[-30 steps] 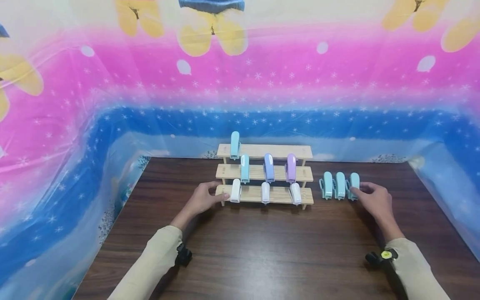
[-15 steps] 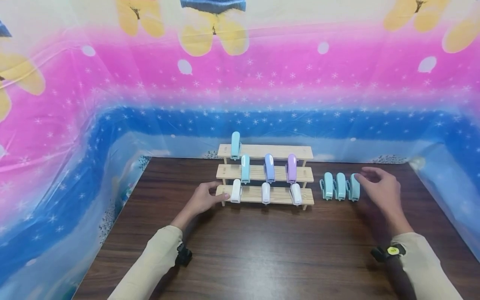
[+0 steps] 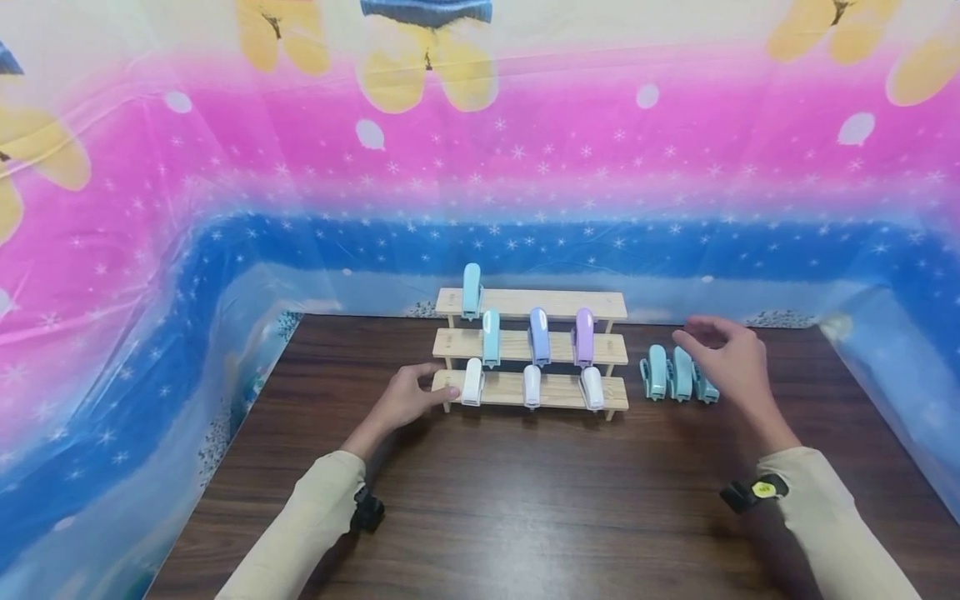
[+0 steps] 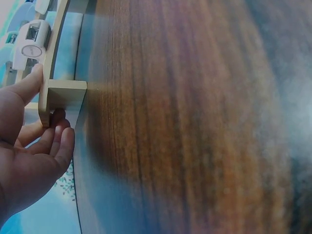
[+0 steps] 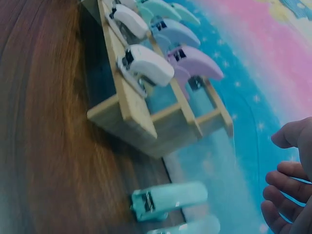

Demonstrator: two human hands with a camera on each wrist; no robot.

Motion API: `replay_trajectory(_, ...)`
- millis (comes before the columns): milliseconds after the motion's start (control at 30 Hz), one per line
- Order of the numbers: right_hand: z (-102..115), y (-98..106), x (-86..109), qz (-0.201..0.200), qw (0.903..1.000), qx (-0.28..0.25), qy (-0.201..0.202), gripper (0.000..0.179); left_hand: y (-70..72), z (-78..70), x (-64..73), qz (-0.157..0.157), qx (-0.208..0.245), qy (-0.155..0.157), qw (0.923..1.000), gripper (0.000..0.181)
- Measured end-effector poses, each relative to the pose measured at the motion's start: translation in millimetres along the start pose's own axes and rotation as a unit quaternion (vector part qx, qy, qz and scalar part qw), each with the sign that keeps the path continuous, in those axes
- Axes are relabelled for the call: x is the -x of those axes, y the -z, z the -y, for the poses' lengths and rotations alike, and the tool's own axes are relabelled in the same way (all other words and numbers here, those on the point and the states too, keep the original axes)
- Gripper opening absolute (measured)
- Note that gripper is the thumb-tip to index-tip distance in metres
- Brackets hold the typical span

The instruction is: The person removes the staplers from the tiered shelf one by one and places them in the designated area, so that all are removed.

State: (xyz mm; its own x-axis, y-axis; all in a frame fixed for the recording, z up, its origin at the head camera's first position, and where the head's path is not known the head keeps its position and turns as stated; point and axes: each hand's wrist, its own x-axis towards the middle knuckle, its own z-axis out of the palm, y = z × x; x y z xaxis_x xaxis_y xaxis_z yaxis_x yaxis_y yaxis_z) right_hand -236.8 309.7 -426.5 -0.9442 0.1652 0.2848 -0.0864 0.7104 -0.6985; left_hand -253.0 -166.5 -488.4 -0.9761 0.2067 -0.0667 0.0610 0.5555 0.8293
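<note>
My left hand (image 3: 405,398) grips the left end of the lowest board of a three-step wooden rack (image 3: 504,388), thumb on top and fingers below, as the left wrist view shows. White staplers (image 3: 531,386) stand on that board. A teal stapler (image 3: 491,337), a blue stapler (image 3: 538,336) and a purple stapler (image 3: 582,335) are on the middle step; another teal stapler (image 3: 471,290) is on the top. My right hand (image 3: 731,358) hovers with nothing in it over three teal staplers (image 3: 656,372) on the table, partly hiding the rightmost. In the right wrist view its fingers are apart and loosely bent.
The dark wooden table (image 3: 510,500) extends in front of the rack. A printed cloth backdrop (image 3: 480,242) hangs behind and along both sides, close to the rack's back. The top board (image 3: 555,302) shows bare wood right of its stapler.
My right hand has let go of the rightmost teal stapler on the table, lifted away, and swung back left above the row. My left hand stays on the rack.
</note>
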Motion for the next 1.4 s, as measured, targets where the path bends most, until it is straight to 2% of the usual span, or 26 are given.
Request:
replay_trajectory(367,42.9,-21.7,-10.6,0.039,0.9975,-0.029,0.052,0.057,0.6,-0.1,1.0,-0.006,0.0,-0.001,1.0,0.057)
replay_trajectory(800,88.4,-53.9,-11.2,0.062,0.9914,-0.06,0.098,0.047,1.1,0.6,1.0,-0.004,-0.004,0.004,1.0,0.061)
replay_trajectory(1067,114.3,-71.9,-10.8,0.09,0.9839,-0.101,0.117,0.05,1.7,2.1,3.2,0.0,-0.004,0.014,0.9999,0.06)
replay_trajectory(1400,151.2,-90.8,-16.5,0.121,0.9736,-0.142,0.131,0.051,2.6,0.7,1.2,0.002,0.003,-0.004,1.0,0.06)
